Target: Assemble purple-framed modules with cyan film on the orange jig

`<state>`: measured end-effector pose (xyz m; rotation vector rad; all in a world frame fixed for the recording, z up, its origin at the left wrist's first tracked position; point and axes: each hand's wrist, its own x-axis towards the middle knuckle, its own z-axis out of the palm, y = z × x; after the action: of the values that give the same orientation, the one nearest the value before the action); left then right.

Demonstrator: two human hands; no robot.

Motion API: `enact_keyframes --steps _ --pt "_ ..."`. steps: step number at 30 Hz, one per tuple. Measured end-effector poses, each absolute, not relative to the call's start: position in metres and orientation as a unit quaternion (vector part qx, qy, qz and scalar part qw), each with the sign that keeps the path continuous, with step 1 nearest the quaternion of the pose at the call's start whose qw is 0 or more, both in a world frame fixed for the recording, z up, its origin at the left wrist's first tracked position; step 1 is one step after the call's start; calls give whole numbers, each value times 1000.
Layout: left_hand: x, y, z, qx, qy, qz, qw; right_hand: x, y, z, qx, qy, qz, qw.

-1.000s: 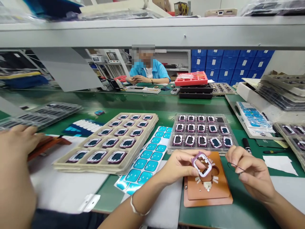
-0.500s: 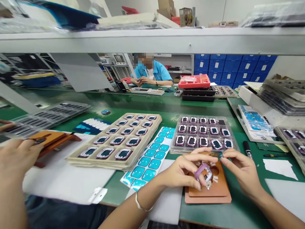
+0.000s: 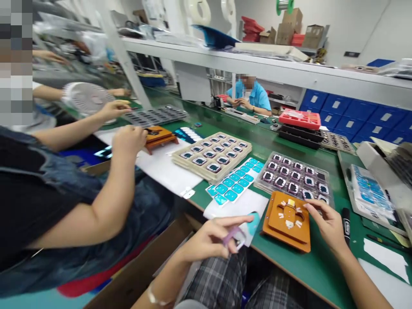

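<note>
My left hand [image 3: 209, 240] is closed round a purple watch case [image 3: 232, 236] with a whitish rim, held above my lap at the table edge. Its index finger stretches out, and a piece of blue film [image 3: 254, 223] shows at the fingertip. On the green table to the right lies an orange fixture [image 3: 286, 223] with white pads and a round cut-out shape, no case on it. Over the fixture's upper right corner is my right hand [image 3: 326, 221], thumb and index fingertips close together; whether anything is between them cannot be made out.
A clear tray of watch cases [image 3: 291, 174] stands behind the fixture. Left of it are a sheet of blue films [image 3: 236, 180] and a beige tray [image 3: 210, 156] of cases. A black marker [image 3: 346, 225] lies at right. A co-worker's arm [image 3: 112, 193] works at a second orange fixture [image 3: 159, 135].
My view has swung left. My left hand has carried the purple case off the fixture, leftward to the table edge, with blue film at its fingertip. My right hand stays by the fixture.
</note>
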<state>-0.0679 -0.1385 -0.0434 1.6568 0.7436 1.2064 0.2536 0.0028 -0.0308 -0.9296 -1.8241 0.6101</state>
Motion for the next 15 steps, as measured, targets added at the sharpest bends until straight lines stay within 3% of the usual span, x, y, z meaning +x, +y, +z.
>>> enact_keyframes --steps 7,15 --pt "-137 -240 -140 436 636 452 448 259 2 -30 -358 -795 195 449" --pt "-169 -247 -200 387 739 375 404 261 5 -26 -367 -806 173 431"
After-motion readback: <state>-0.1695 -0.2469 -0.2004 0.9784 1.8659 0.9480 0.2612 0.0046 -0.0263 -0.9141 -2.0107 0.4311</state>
